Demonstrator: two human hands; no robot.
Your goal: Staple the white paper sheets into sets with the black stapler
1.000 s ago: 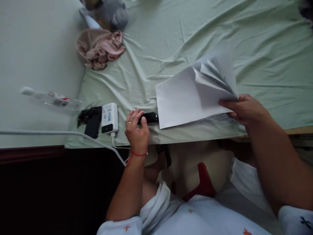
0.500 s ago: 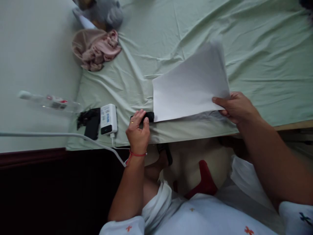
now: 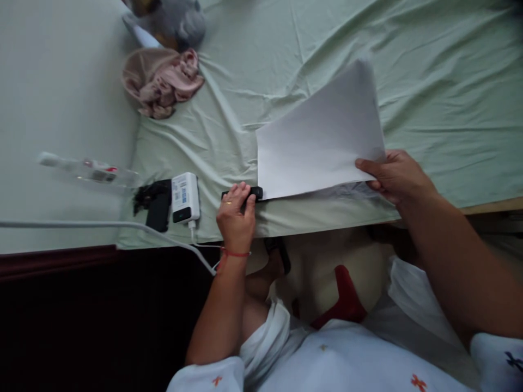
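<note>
White paper sheets (image 3: pixel 314 136) lie tilted over the green bedsheet, their far right corner raised. My right hand (image 3: pixel 396 177) pinches them at the near right edge, thumb on top. At their lower left corner is a black stapler-like object (image 3: pixel 256 193). My left hand (image 3: pixel 238 215), with a ring and a red wrist string, is closed over this object and covers most of it. The object touches the paper's corner; whether the paper sits inside it cannot be made out.
A white power bank (image 3: pixel 185 197) with a cable, a black case (image 3: pixel 158 212) and a clear bottle (image 3: pixel 98 171) are at the left. Pink cloth (image 3: pixel 163 81) lies farther back on the green sheet (image 3: pixel 253 71). A pale cable (image 3: pixel 102 224) crosses the lower left.
The whole view has shifted slightly, with most things a little farther right. Both hands keep their holds, and the paper's raised corner sits slightly higher.
</note>
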